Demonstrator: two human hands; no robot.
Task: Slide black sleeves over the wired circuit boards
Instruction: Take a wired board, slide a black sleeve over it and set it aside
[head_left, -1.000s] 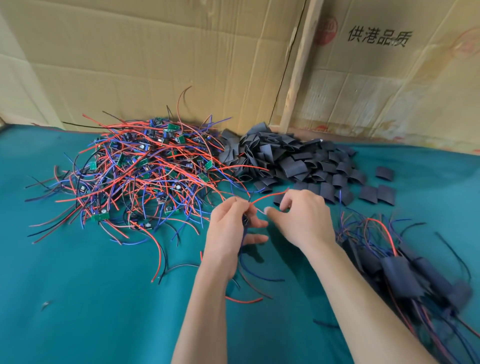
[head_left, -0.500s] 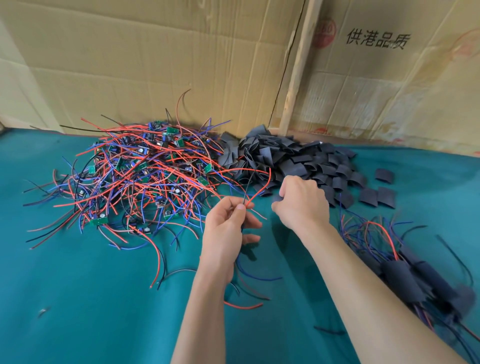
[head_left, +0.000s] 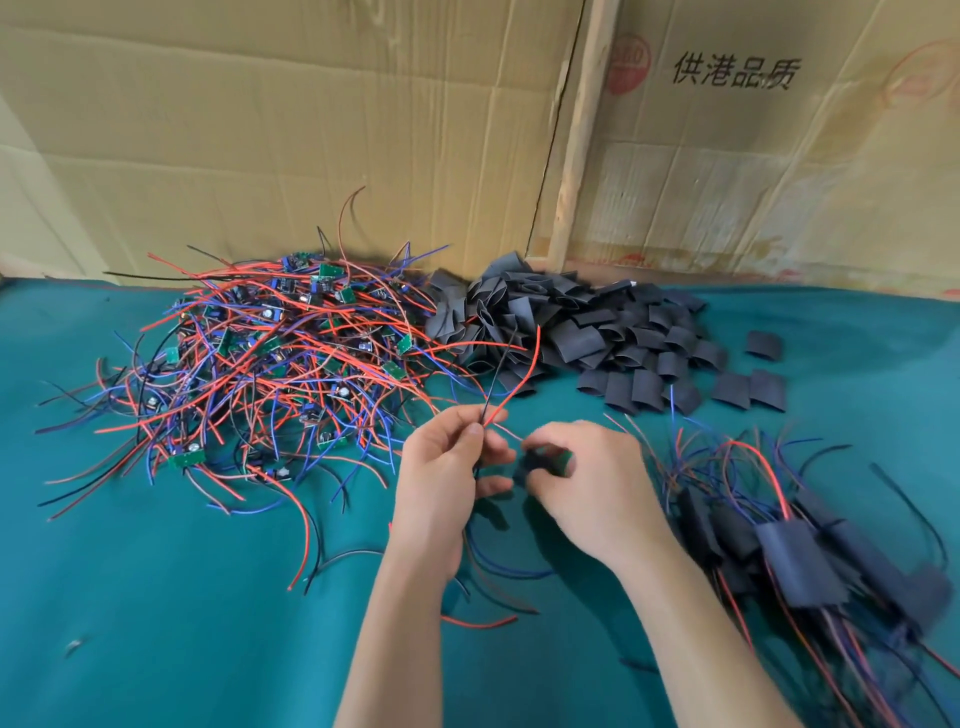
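From my remote seat, the change since half a second ago is in the right hand (head_left: 587, 483): it was reaching up at the edge of the sleeve heap (head_left: 582, 332), and it has come back down beside the left hand (head_left: 447, 478), now with a black sleeve (head_left: 540, 462) pinched in its curled fingers. The sleeve is blurred, so I cannot tell whether a board is already inside it; a sliver of green shows at its right end. The left hand has barely moved. It pinches a thin red wire (head_left: 524, 374) and a black wire (head_left: 496, 379) between thumb and forefinger, and both wires rise and curve up in front of the sleeve heap, much as before.

Taking the sleeve heap as my landmark: it is a mound of short, flattened matte-black tubes, some gaping open at the ends, with a few lying loose to its right. Directly left of it, touching its edge, sits the tangle of boards (head_left: 270, 364) (small green rectangles bristling with glossy red, blue and black leads). Below and to the right of the heap lies the finished pile (head_left: 810, 551), dark soft-looking sleeves with wires trailing out of them. Both hands sit just below the heap, over the teal cloth (head_left: 156, 597), which looks smooth and felt-like. Behind the heap stand creased brown cardboard sheets (head_left: 311, 130) and a pale wooden slat (head_left: 579, 135) leaning upright.
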